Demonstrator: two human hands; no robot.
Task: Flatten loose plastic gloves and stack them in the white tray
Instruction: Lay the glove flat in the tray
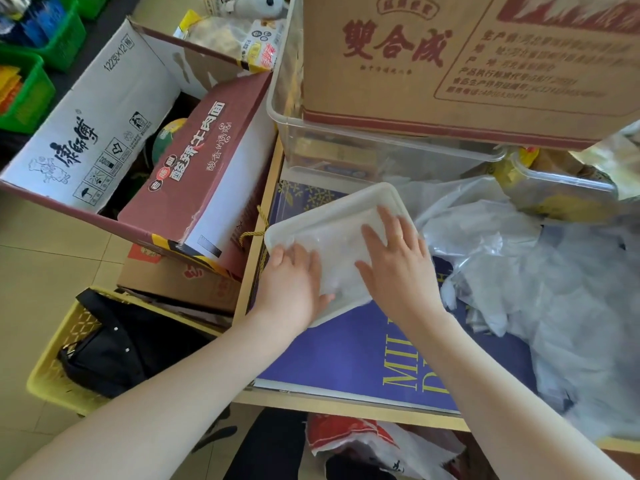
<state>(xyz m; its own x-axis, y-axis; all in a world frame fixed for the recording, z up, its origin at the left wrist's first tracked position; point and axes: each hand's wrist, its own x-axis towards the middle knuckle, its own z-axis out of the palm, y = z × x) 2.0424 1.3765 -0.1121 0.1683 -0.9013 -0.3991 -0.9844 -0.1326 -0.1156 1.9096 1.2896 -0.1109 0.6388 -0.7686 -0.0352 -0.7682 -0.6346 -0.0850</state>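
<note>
Clear plastic bin (pixel 381 147) with a cardboard box (pixel 450 64) in it sits just behind the white tray (pixel 332 209); open noodle carton (pixel 104 133) stands left of the counter (pixel 252 258). Loose gloves (pixel 519 258) piled right of tray, individual ones hard to separate, heap cut off at frame edge. Left hand (pixel 294 282) and right hand (pixel 394 251) both flat, fingers spread, pressing flattened gloves (pixel 332 251) inside tray.

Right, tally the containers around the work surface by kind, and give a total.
White shallow plastic tray: 1
Clear plastic bins: 2
Green plastic baskets: 2
Yellow plastic crate: 1
Brown cardboard box with red print: 1
Total: 7
</note>
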